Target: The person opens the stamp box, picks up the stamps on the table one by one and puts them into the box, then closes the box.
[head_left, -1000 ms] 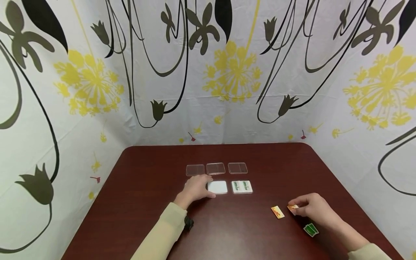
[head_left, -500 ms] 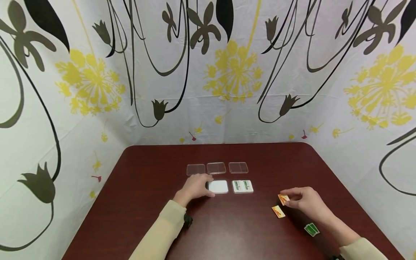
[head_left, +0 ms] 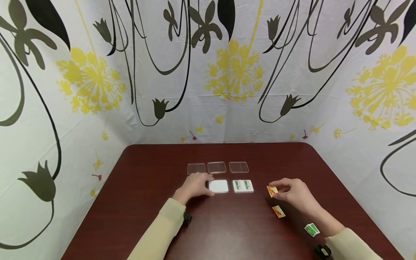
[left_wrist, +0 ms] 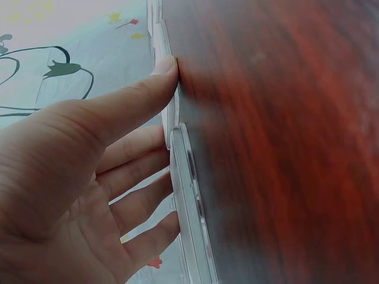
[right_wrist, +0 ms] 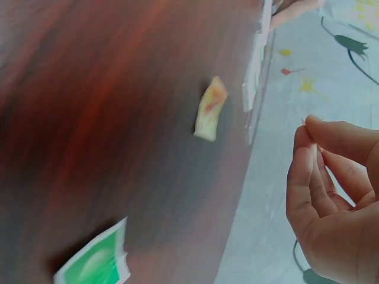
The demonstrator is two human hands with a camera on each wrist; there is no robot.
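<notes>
Glossy wooden table [head_left: 146, 202], small rectangular packet [head_left: 272, 190]

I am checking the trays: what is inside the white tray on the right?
The white tray on the right holds two green-marked packets, side by side. Anything beneath them is covered.

Counter [head_left: 146, 202]: open wood left of the left hand [head_left: 194, 186] and toward the near edge.
Beyond its fingers [head_left: 208, 177]: three clear lids [head_left: 216, 167] in a row.
Just right of them: white tray [head_left: 218, 186], then green-marked tray [head_left: 242, 186].
Gap from that tray to the right hand [head_left: 290, 193]: narrow, partly taken by the orange packet [head_left: 272, 191] it pinches.
Below those fingers: second orange packet [head_left: 278, 211]; beside the wrist, green packet [head_left: 311, 229].
</notes>
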